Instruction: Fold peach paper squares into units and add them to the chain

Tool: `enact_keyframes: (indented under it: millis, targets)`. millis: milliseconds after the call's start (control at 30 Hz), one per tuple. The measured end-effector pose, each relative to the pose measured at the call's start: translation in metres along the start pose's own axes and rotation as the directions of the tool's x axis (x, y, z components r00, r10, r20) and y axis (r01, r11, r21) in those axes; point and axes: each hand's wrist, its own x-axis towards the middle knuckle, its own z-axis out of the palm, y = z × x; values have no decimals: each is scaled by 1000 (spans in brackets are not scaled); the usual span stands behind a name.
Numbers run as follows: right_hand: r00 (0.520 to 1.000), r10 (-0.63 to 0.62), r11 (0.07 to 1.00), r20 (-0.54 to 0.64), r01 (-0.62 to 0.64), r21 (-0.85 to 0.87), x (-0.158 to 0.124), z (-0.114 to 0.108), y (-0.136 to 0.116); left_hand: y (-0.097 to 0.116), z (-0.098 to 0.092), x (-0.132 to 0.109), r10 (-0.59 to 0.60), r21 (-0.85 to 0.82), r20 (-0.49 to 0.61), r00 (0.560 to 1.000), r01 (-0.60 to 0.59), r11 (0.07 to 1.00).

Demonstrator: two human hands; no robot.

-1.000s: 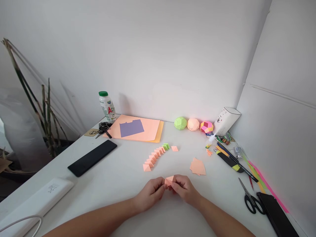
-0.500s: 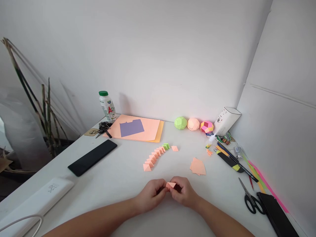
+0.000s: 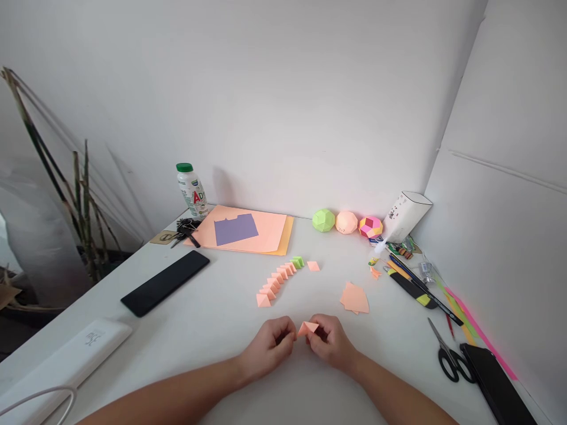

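Note:
Both my hands rest on the white table (image 3: 212, 330) near its front edge, pinching a small folded peach paper piece (image 3: 307, 328) between them. My left hand (image 3: 270, 345) has its fingers curled and grips the piece's left tip. My right hand (image 3: 330, 339) is closed on its right side. Just beyond my hands lies a curved row of folded peach paper units (image 3: 277, 283) that ends in a green unit (image 3: 298, 262). A small stack of peach paper squares (image 3: 354, 298) lies to the right of the row.
Peach sheets with a purple sheet (image 3: 241, 231) lie at the back beside a bottle (image 3: 192, 190) and keys. Three paper balls (image 3: 346, 222) and a white box (image 3: 405, 216) stand at the back right. Pens, scissors (image 3: 449, 355), a black phone (image 3: 165, 283), a white device (image 3: 66, 360).
The folded peach piece has turned flatter and shifted slightly right between my fingertips. My left hand has drawn back a little to its tip. Nothing else on the table moved.

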Motion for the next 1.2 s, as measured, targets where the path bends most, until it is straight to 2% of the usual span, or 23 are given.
enact_keyframes:
  millis: [133, 267, 567, 767, 1200]
  targets:
    - [1000, -9, 1000, 7, 10, -15, -1, 0, 1, 0, 1, -1, 16, -27, -42, 999, -17, 999]
    - [999, -43, 997, 18, 44, -64, -1, 0, 2, -4, 3, 1, 53, 32, 21, 998, -53, 998]
    - [996, -87, 993, 30, 89, -83, 0, -1, -1, -3, -2, 2, -11, -68, 52, 999, 14, 998]
    - [990, -122, 989, 65, 127, -78, 0, -2, -3, -4, -1, 2, -8, -72, 58, 998, 12, 997]
    - [990, -128, 966, 59, 138, -217, -2, 2, 3, -3, 3, 4, 41, 135, 40, 998, -46, 990]
